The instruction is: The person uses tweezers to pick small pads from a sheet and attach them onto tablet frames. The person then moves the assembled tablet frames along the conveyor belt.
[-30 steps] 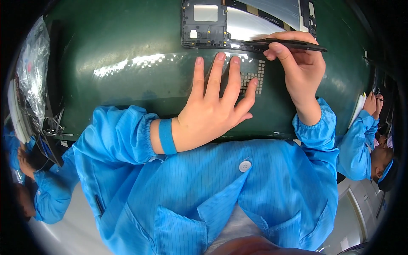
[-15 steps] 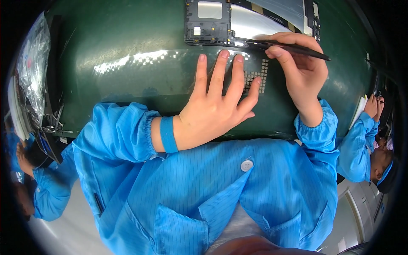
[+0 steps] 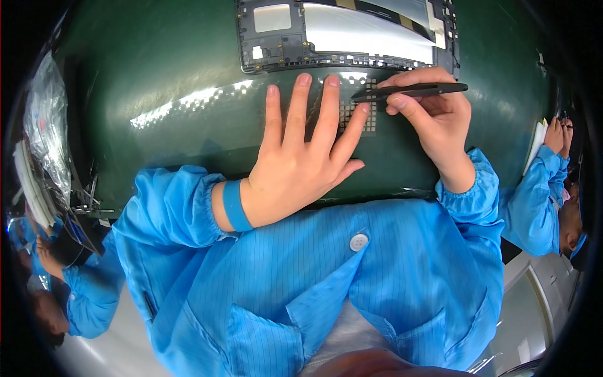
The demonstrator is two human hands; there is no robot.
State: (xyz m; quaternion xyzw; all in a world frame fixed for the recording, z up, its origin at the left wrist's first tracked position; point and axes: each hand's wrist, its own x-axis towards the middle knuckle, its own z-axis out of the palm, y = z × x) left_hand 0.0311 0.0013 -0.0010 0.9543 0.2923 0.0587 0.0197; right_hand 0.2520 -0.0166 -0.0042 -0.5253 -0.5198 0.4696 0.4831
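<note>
My left hand (image 3: 292,154) lies palm down with its fingers spread, on a clear plastic sheet (image 3: 213,129) on the green table. Its index fingertip is beside a grid of small pale square pads (image 3: 369,119) on that sheet. In my right hand (image 3: 433,110) is a pair of black tweezers (image 3: 418,90), held like a pen, with the tip pointing left over the pad grid. Just beyond my fingers lies a black device frame (image 3: 276,51) with a silvery metal middle. Part of the pad grid is hidden under my left fingers.
A green mat (image 3: 157,69) covers the curved-looking table. At the far left are a clear plastic bag (image 3: 47,125) and some thin tools. Co-workers in blue sleeves (image 3: 534,201) sit on both sides, the right one with hands near a white stack.
The tweezers' tip has moved from the device frame's near edge down to the pad grid. In the picture, the frame, sheet and left hand have shifted left.
</note>
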